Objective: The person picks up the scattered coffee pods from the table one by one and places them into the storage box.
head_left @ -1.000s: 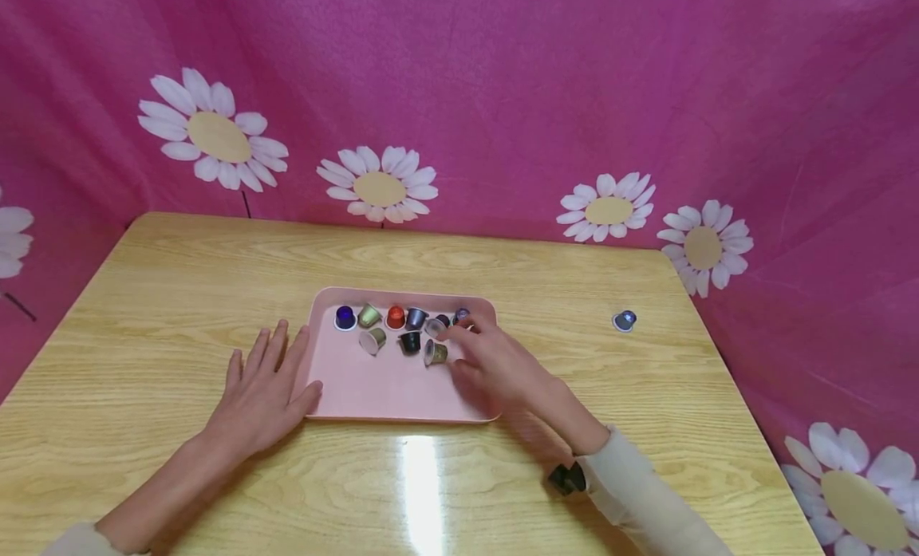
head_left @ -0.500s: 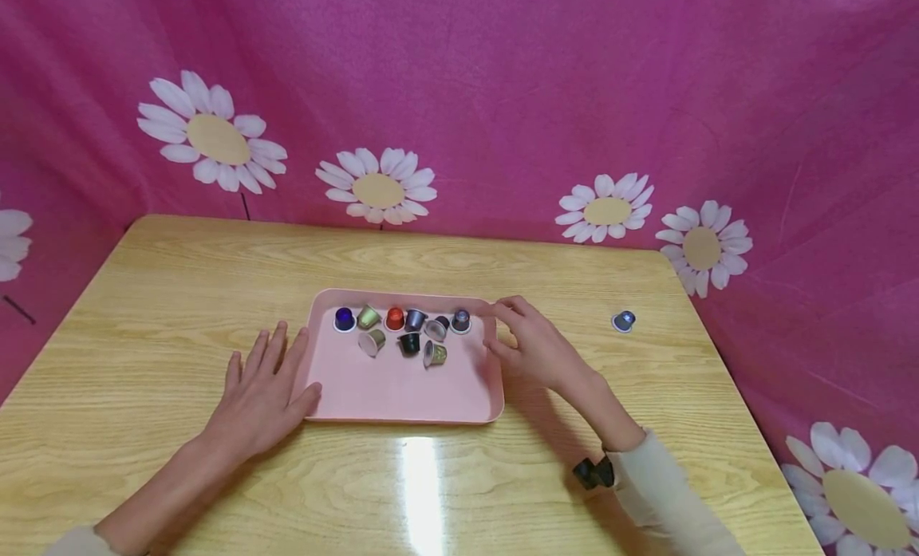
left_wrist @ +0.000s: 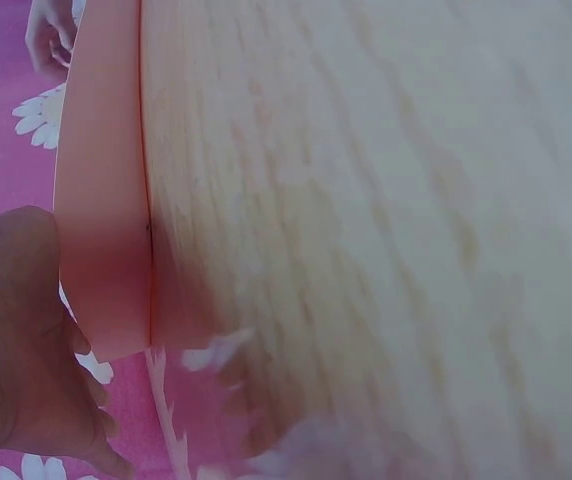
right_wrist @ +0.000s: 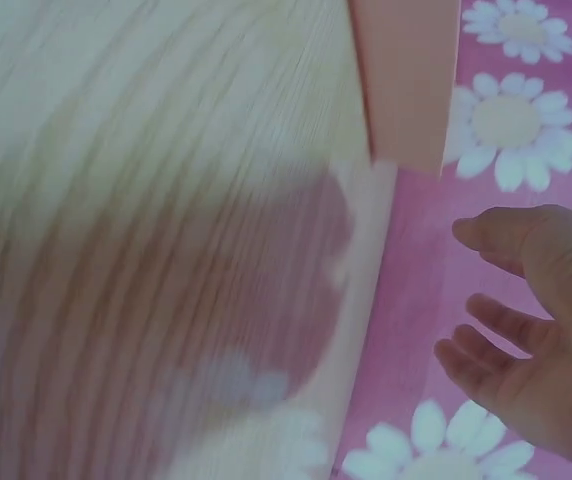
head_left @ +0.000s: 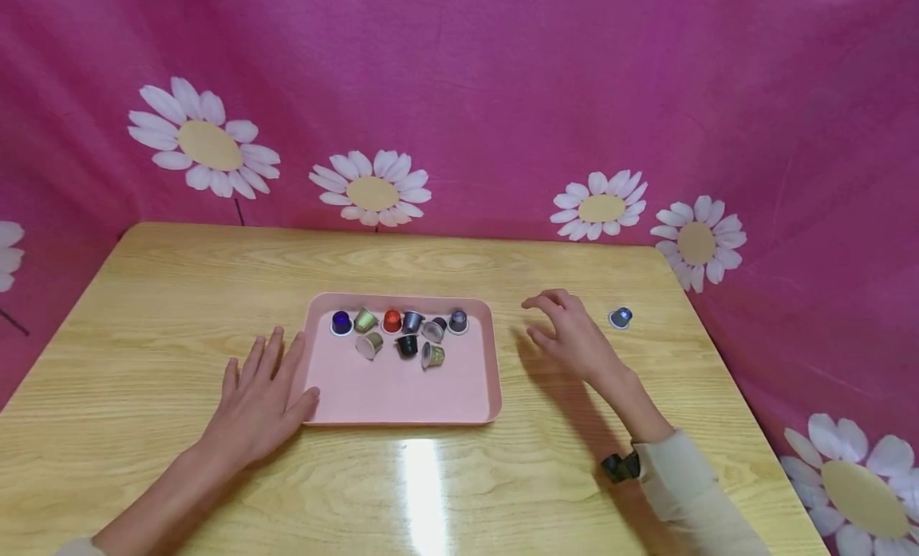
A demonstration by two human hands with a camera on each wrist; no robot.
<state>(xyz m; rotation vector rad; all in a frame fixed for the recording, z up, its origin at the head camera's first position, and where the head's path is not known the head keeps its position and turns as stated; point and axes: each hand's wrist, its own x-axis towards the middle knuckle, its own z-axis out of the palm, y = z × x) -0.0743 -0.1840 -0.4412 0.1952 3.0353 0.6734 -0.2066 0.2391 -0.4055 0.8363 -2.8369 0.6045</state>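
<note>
My left hand lies with spread, straight fingers along the left side of a pink tray, thumb at its front left corner. In the left wrist view, the hand is right at the tray wall. Several coffee capsules stand or lie toward the back of the tray, among them a dark blue one, a red one, a black one and a gold one. My right hand holds nothing, hovering over the table right of the tray with loosely bent fingers.
A lone blue capsule sits on the wooden table, right of my right hand. Behind and beside the table hangs a magenta cloth with white daisies. A dark device is worn at the right wrist.
My right hand has moved right, from over the capsules in the tray, across its right rim, toward the lone blue capsule. A grey-blue capsule at the tray's back right shows fully. The left hand stays put.
</note>
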